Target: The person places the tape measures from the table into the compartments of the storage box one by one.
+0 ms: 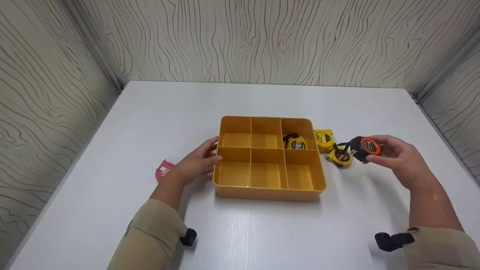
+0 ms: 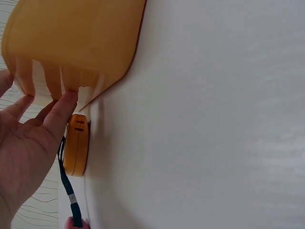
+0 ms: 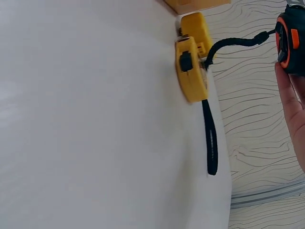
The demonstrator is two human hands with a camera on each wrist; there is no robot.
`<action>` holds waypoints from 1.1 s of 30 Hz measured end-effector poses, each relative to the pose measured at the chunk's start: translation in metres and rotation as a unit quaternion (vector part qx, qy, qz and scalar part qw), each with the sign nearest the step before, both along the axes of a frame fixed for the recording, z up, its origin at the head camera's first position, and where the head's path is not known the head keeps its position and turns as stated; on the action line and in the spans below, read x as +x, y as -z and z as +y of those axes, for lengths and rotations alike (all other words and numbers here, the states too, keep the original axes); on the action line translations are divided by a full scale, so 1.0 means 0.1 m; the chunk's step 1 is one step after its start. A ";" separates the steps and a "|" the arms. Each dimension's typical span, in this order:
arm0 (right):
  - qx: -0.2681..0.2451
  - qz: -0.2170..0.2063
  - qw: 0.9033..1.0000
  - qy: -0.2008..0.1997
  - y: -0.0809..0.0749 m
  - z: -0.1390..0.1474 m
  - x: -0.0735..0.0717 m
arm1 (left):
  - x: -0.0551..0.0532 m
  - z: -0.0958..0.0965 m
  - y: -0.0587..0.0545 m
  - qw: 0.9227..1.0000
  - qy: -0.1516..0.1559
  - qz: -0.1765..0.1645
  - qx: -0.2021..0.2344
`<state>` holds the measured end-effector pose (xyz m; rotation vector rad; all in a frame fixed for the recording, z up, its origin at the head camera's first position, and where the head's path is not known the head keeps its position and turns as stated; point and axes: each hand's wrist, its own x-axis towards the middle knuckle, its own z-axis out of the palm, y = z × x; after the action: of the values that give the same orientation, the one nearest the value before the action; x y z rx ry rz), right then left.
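Mid-frame: left hand (image 1: 195,163), fingers straight, touches square yellow plastic box (image 1: 268,194), maybe steadying it | right hand (image 1: 404,161) pinches rounded black-orange tape measure (image 1: 365,149)

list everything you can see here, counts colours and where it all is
compartment box: 1, yellow-orange, middle of table
boxed tape measure: 1, yellow, back right compartment
loose tape measures: 2, yellow, table right of box
held tape measure: 1, black and orange, in right hand
side tape measure: 1, orange-yellow, near left hand
pink case: 1, pink, left of box, partly hidden
straps: several, dark, by tape measures
table: 1, white, under everything
walls: 3, cream with wavy lines, back and sides
metal strips: 2, grey, wall corners
wrist devices: 2, black, at sleeves
sleeves: 2, beige, forearms
hands: 2, bare, left on box, right holding tape measure
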<state>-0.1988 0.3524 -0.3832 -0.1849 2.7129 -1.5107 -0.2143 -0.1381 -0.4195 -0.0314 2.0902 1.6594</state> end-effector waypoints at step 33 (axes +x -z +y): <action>-0.006 0.132 0.988 -0.077 -0.88 -0.45 -0.03 | -0.01 -0.01 0.04 1.000 -0.001 0.002 -0.013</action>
<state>-0.2022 0.3076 -0.2956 -0.6230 2.8024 -1.5588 -0.2153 -0.1394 -0.4238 -0.0387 2.1164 1.6341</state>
